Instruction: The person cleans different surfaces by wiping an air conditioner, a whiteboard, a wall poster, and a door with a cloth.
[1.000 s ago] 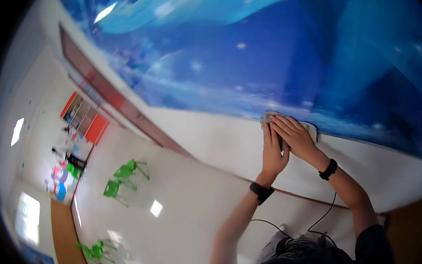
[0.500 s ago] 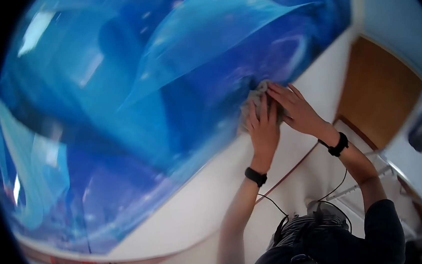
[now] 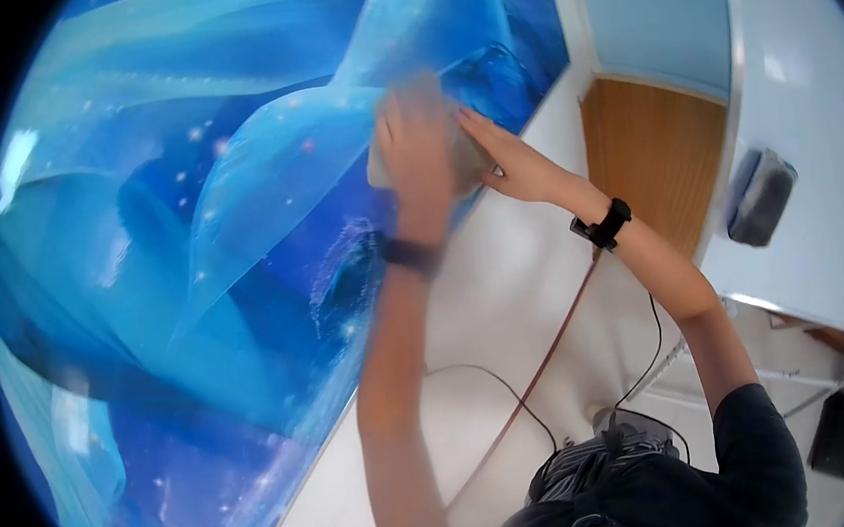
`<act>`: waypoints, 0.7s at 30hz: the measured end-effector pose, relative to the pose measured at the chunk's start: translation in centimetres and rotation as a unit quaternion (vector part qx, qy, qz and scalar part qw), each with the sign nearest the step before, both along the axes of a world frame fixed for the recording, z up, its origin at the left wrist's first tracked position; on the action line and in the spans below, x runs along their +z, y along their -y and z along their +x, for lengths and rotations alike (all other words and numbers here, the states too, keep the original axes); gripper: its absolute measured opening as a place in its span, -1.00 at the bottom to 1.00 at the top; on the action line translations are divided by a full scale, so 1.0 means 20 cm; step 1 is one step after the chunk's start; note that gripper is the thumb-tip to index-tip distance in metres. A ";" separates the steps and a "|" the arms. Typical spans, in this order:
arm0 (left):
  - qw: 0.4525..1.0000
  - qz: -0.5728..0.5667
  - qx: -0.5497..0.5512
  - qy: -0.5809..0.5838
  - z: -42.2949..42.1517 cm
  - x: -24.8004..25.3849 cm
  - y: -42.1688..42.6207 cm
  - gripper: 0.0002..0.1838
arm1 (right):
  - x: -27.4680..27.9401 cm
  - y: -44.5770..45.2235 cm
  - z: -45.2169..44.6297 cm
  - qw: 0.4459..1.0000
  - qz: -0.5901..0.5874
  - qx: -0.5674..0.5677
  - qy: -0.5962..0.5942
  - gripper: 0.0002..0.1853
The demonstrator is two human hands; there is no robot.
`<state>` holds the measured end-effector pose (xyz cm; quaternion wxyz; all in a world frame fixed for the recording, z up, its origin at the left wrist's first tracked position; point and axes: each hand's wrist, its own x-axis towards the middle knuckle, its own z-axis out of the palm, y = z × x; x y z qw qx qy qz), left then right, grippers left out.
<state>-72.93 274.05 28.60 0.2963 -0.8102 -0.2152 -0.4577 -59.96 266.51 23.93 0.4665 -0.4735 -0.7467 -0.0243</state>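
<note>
A crumpled grey-beige cloth (image 3: 469,162) is pressed against a glossy blue picture panel (image 3: 264,177) with a whale-tail-like shape on it. My left hand (image 3: 419,153) lies over the cloth, smeared by motion, with its fingers pointing up the panel. From the right, my right hand (image 3: 522,162) reaches to the cloth's edge, its fingertips on the cloth and the thumb apart from the index finger. Both wrists carry black bands. Part of the cloth is hidden under my left hand.
A white wall strip borders the panel's lower right side. To the right are a brown wooden panel (image 3: 655,153) and a whiteboard (image 3: 822,128) with a grey eraser (image 3: 763,198) on it. A black cable (image 3: 650,344) hangs near my body, and a metal frame stands at lower right.
Both hands and the cloth have moved up across the panel, toward the whale-tail shape. The view has turned, bringing more of the whiteboard in.
</note>
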 end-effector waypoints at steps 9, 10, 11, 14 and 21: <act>0.974 -0.169 -0.122 0.093 -0.73 0.60 0.58 -0.27 | 0.54 -0.16 -0.59 0.956 0.256 0.117 0.079 -0.23; 0.920 -0.248 -0.265 0.149 -0.83 0.65 0.75 -0.21 | 0.55 -0.15 -0.68 0.947 0.269 0.158 0.073 -0.22; 0.937 -0.153 -0.281 0.139 -0.96 0.70 0.85 -0.22 | 0.56 -0.14 -0.76 0.942 0.283 0.161 0.085 -0.21; 0.960 -0.079 -0.191 0.187 -1.30 0.74 1.26 -0.23 | 0.55 -0.11 -1.02 0.929 0.315 0.182 0.067 -0.23; 0.933 -0.007 0.213 0.291 -1.74 0.57 2.13 -0.25 | 0.55 0.15 -1.68 0.901 0.333 0.270 0.061 -0.27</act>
